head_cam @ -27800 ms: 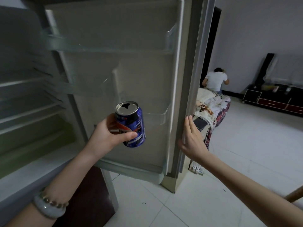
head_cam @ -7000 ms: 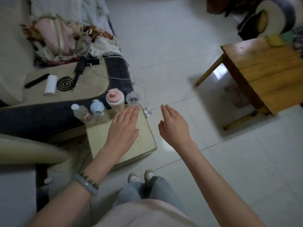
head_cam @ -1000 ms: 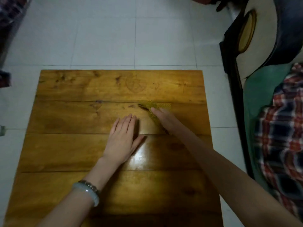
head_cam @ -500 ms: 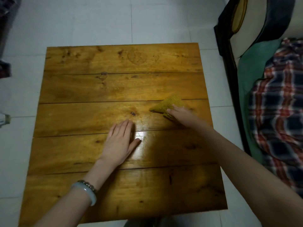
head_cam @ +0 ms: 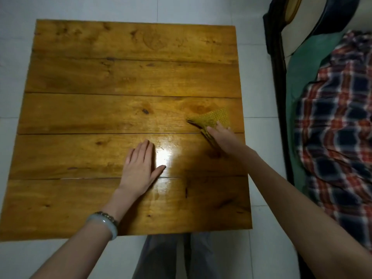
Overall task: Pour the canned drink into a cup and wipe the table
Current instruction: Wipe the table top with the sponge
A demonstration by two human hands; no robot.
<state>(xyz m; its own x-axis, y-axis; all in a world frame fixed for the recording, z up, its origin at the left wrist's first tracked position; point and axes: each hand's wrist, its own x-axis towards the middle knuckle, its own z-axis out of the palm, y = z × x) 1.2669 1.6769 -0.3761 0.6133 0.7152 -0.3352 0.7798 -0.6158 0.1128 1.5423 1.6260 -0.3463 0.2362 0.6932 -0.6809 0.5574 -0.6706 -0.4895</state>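
A square wooden table (head_cam: 84, 77) of broad planks fills the view from above. My right hand (head_cam: 222, 137) presses a folded yellow-green cloth (head_cam: 213, 118) onto the table near its right edge, the fingers lying on the cloth's near corner. My left hand (head_cam: 141, 168) rests flat on the planks at the middle, fingers together, holding nothing. A bright glare shines on the wood between the two hands. No can or cup is in view.
White floor tiles (head_cam: 12, 57) surround the table. To the right stands a dark-framed sofa or bed (head_cam: 278, 81) with a green cover (head_cam: 302, 63) and a red-and-blue plaid blanket (head_cam: 338, 127). My legs (head_cam: 161, 256) show below the table's near edge.
My right hand has slid the cloth to the right and toward me, close to the table's right edge. My left hand has stayed flat in place. The view has pulled back.
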